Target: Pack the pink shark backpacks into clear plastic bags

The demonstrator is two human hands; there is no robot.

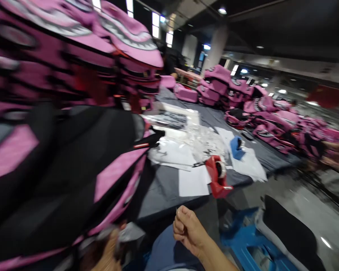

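Note:
My left hand (109, 254), blurred, is low in the view beside the lower edge of a large pink-and-black backpack (81, 150). Crumpled clear plastic (131, 232) shows on both sides of its fingers, which look closed on it. My right hand (188, 230) is in front of the table edge, above my lap, with fingers curled and thumb pressed to the forefinger. Whatever that pinch may hold is too small to name. The backpack lies on the table with its black back panel and straps upward. A red tape dispenser (217, 177) sits at the table edge.
Pink backpacks (130, 37) are stacked high behind, with more piles (220, 86) along the grey-covered table (164, 195). Plastic bags and white paper (193, 182) lie mid-table, near a blue tape dispenser (237, 148). A blue plastic stool (243, 241) stands right. Part of another person (337, 154) shows far right.

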